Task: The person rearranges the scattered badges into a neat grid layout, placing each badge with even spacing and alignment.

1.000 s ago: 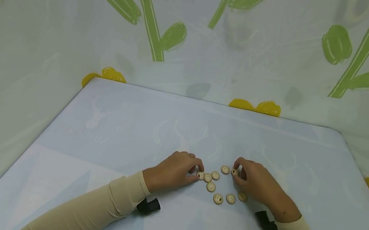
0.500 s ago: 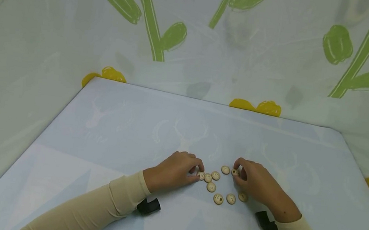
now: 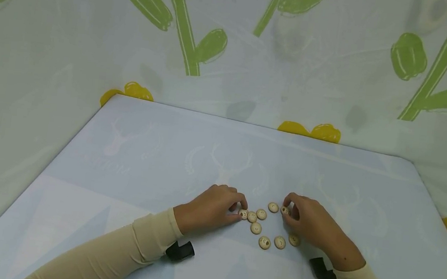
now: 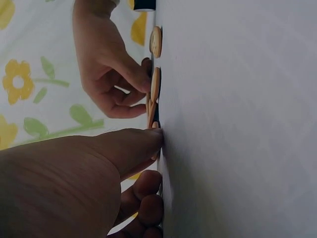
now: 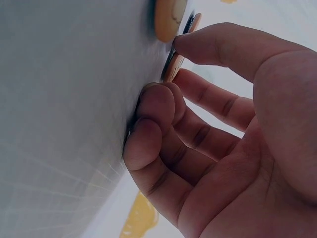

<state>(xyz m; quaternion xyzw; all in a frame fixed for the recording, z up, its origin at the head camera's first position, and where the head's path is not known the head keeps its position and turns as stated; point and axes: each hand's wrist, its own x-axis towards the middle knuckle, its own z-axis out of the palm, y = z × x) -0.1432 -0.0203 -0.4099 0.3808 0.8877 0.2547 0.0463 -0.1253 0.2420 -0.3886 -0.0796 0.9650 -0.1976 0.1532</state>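
Small round wooden discs with dark face-like marks lie on the table in an irregular ring between the two hands. My left hand [image 3: 214,206] pinches the leftmost disc [image 3: 243,214] between thumb and index finger, flat at the table. That disc sits right beside another disc [image 3: 252,216] in the row. On the other side, my right hand [image 3: 312,224] holds a disc [image 3: 284,210] by its edges with thumb and forefinger. In the right wrist view this disc [image 5: 173,67] shows edge-on between the fingertips, while the other fingers curl against the tabletop.
Further discs, such as the lower one [image 3: 264,242] and the upper one [image 3: 273,207], lie between the hands. One disc [image 3: 294,240] is just below the right palm. The pale blue table [image 3: 166,142] ends at a curtain [image 3: 320,77] with green leaf prints. Black wrist devices [image 3: 180,251] sit under both forearms.
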